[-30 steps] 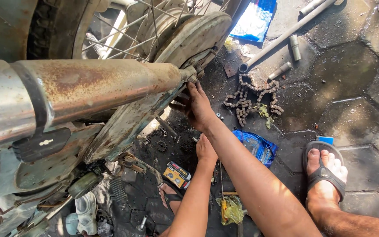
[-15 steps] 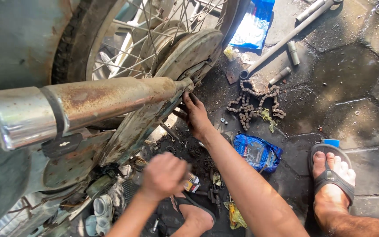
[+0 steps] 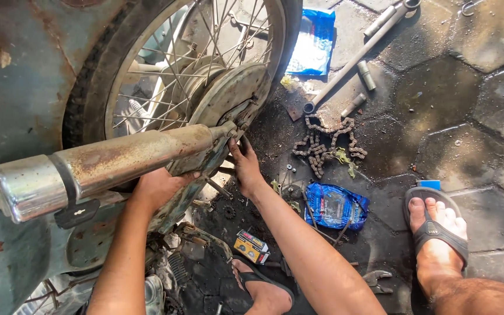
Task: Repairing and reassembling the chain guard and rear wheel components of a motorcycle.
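Item: rusty exhaust pipe (image 3: 118, 166) of a motorcycle, chrome at its near end, rust-brown along the body.
Long axis: runs from lower left to upper right in the head view, slightly rising; the fat chrome end points toward the lower left, the narrow end points at the hub of the rear wheel (image 3: 188, 76).
Position: in front of the spoked rear wheel, crossing below the hub, above the oily paved floor (image 3: 468, 105).
Left hand (image 3: 158, 186): under the exhaust pipe near its middle, grip wrapped upward against the pipe's underside and the metal cover behind it; whether it clamps the pipe or the cover I cannot tell.
Right hand (image 3: 245, 166): at the narrow end of the exhaust pipe, fingers pressed together on the fitting just below the hub; what they pinch is hidden.
Change from half a second ago: the left hand, then hanging free in a fist below the exhaust pipe, is now up against it; the right hand stays at the narrow end; the view has shifted so more wheel shows.
Right of the exhaust pipe's narrow end: a drive chain (image 3: 328, 146) heaped on the floor, a long steel bar (image 3: 357, 55) beyond it.
Below the chain: a blue plastic packet (image 3: 336, 205).
Below the right hand: a small yellow box (image 3: 251, 246).
Far right of the exhaust pipe: a foot in a sandal (image 3: 436, 227).
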